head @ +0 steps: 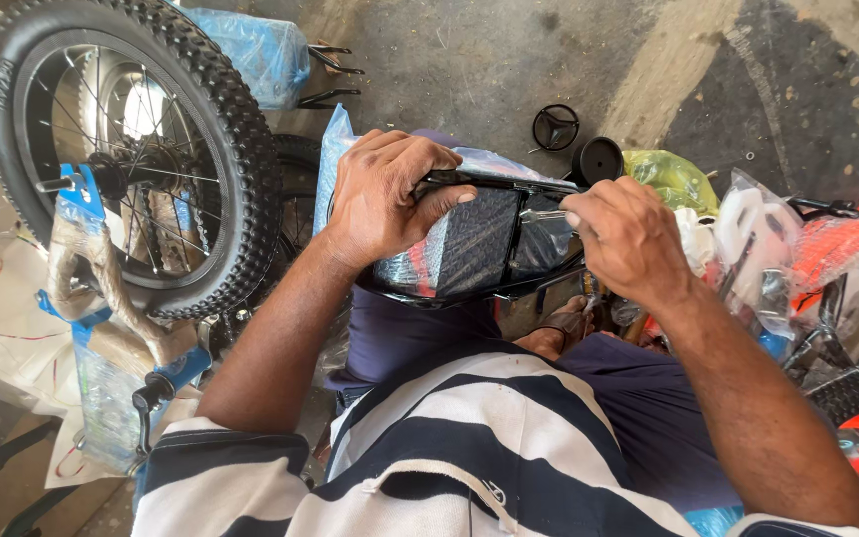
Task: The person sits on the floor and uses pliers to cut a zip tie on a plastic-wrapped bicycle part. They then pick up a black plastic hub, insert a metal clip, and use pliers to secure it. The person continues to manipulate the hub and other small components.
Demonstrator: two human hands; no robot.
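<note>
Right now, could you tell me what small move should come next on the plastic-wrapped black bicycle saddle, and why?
Probably keep the left hand steady on the plastic-wrapped black bicycle saddle while the right hand works the slim silver tool, since its tip sits at the black metal rail.

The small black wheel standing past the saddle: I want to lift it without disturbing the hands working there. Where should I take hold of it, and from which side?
Probably grip the small black wheel by its round outer rim, coming from the far side over the concrete floor. It stands on edge with its flat face to the camera, so the rim's top is exposed. The near side is crowded by the right hand and the wrapped saddle that the left hand steadies.
</note>
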